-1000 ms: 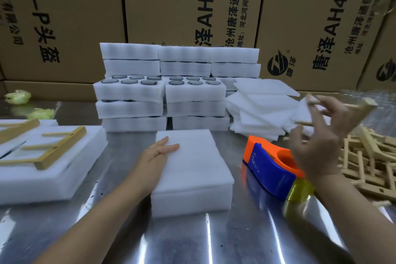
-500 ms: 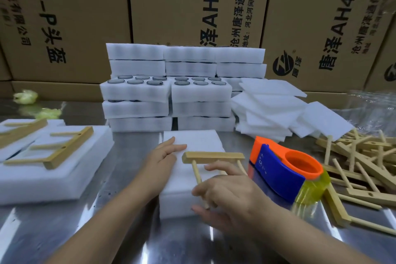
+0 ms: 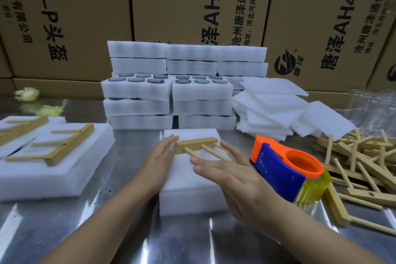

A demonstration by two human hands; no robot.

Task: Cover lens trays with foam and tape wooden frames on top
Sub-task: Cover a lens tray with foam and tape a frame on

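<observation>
Touching, not gripping: laying the straight fingers of the left hand (image 3: 159,157) against the left end of the wooden frame (image 3: 196,143), lying flat atop the foam-covered tray (image 3: 188,180). Spreading the right hand (image 3: 227,172) loosely over its dowels, holding nothing. Spotting the tape dispenser (image 3: 285,167) just beside, further right.

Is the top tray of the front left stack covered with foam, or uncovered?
Uncovered: the top tray shows six dark round lenses in its pockets, nothing over them.
</observation>
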